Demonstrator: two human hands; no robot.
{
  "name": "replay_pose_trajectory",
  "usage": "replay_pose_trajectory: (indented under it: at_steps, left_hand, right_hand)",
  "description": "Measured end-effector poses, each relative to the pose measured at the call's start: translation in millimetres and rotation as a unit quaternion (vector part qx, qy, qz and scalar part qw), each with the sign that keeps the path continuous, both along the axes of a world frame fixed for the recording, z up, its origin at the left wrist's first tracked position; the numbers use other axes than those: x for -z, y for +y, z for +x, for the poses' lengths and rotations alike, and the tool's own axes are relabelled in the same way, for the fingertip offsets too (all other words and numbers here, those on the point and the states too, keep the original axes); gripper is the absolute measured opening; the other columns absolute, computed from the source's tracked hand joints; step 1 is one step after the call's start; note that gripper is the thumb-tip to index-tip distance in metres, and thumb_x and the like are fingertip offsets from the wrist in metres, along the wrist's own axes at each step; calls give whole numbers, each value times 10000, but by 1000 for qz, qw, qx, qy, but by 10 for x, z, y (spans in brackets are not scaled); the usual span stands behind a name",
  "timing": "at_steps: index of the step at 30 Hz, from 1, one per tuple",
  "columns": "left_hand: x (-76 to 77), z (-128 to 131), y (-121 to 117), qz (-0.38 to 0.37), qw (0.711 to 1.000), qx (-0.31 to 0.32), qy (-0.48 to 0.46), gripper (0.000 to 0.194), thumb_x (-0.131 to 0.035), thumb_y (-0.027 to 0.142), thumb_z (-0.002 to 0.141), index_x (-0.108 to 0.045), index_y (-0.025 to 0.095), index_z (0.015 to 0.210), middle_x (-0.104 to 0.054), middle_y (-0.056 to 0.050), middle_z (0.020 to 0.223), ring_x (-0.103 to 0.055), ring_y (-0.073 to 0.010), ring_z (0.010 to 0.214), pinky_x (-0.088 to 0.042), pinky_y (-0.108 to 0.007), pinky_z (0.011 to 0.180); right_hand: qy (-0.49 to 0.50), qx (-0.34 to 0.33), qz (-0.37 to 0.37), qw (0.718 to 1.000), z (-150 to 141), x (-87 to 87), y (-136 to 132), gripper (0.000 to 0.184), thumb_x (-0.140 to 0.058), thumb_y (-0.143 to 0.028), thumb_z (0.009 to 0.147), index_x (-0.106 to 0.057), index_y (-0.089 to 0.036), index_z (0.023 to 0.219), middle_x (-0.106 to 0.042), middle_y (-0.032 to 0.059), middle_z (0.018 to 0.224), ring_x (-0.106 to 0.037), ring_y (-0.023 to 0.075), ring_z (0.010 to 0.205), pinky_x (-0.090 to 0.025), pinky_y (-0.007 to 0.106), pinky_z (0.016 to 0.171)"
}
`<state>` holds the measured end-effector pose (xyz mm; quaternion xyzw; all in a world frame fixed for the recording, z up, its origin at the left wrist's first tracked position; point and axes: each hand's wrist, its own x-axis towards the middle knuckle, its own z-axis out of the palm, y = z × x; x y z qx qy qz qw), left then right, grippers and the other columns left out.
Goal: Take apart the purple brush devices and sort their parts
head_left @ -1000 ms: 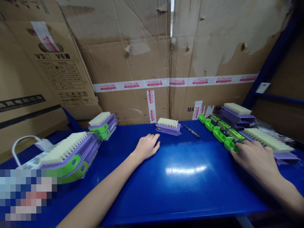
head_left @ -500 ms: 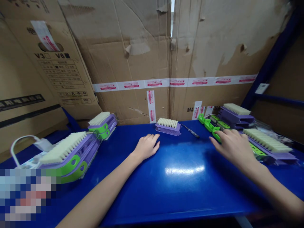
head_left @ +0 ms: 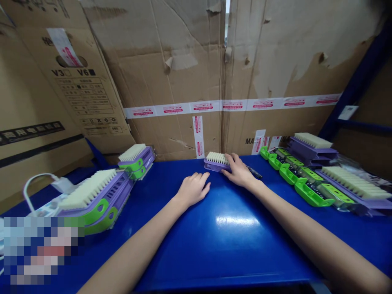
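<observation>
At the back middle of the blue table lies a purple brush head with cream bristles pointing up. My right hand is at its right end, with the fingers over the bristles and the thumb at the near side. Just behind that hand, a slim dark tool is partly covered. My left hand rests on the tabletop in front of the brush head and apart from it, fingers loosely bent, thumb apart, holding nothing.
Purple and green brush units stand at the left beside a white power strip and cable. Along the right lie several green clip-like parts and more purple brush heads. Cardboard walls the back.
My right hand has moved left from over the green parts to the purple brush head. My left hand stays in about the same place. The view has shifted slightly.
</observation>
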<state>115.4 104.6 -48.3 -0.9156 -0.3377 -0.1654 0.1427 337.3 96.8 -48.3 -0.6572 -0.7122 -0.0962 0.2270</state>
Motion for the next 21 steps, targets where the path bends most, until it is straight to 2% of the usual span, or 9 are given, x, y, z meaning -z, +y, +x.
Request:
replay_pose_trajectory:
  at_steps: [3, 6, 9, 12, 15, 21]
  left_hand:
    - [17, 1, 6, 15, 1000, 1, -27, 388, -419, 385, 929, -503, 127, 1206, -662, -114, 993, -620, -250, 927, -519, -369, 750]
    - [16, 7, -7, 43, 995, 24, -84, 502, -445, 496, 900, -479, 128, 1240, -625, -137, 1071, -587, -271, 984, -510, -399, 788]
    - [6, 18, -30, 74, 986, 61, -136, 582, -460, 553, 872, -457, 133, 1276, -570, -169, 1159, -544, -296, 1049, -485, -440, 837]
    - [9, 29, -41, 105, 981, 87, -136, 611, -465, 573, 862, -455, 133, 1286, -537, -185, 1192, -518, -316, 1080, -458, -463, 871]
    - [24, 36, -32, 120, 981, 86, -123, 596, -464, 552, 871, -445, 131, 1292, -518, -188, 1210, -505, -322, 1101, -447, -458, 887]
    - [48, 45, -6, 78, 990, 42, -112, 558, -499, 484, 870, -410, 141, 1301, -519, -172, 1215, -513, -309, 1080, -454, -441, 873]
  right_hand:
    - [38, 13, 36, 999, -23, 10, -49, 625, -444, -510, 879, -409, -131, 1375, -451, 218, 1355, -502, 372, 1168, -419, 514, 925]
    - [148, 26, 101, 983, -1, -43, -126, 590, -331, -532, 919, -461, -127, 1328, -614, 179, 1150, -600, 306, 1010, -462, 450, 860]
    - [215, 35, 149, 964, 28, -67, -163, 539, -311, -514, 930, -527, -140, 1252, -673, 133, 1004, -630, 267, 904, -481, 397, 808]
    - [204, 30, 152, 967, 37, -44, -164, 487, -334, -483, 927, -557, -154, 1208, -673, 116, 982, -624, 260, 897, -478, 390, 815]
    - [177, 32, 154, 971, 39, -14, -149, 467, -333, -452, 926, -563, -145, 1194, -657, 124, 975, -605, 265, 927, -471, 403, 842]
    - [140, 38, 146, 979, 68, 70, -90, 516, -393, -451, 892, -520, -110, 1258, -575, 188, 1182, -521, 318, 1110, -432, 469, 928]
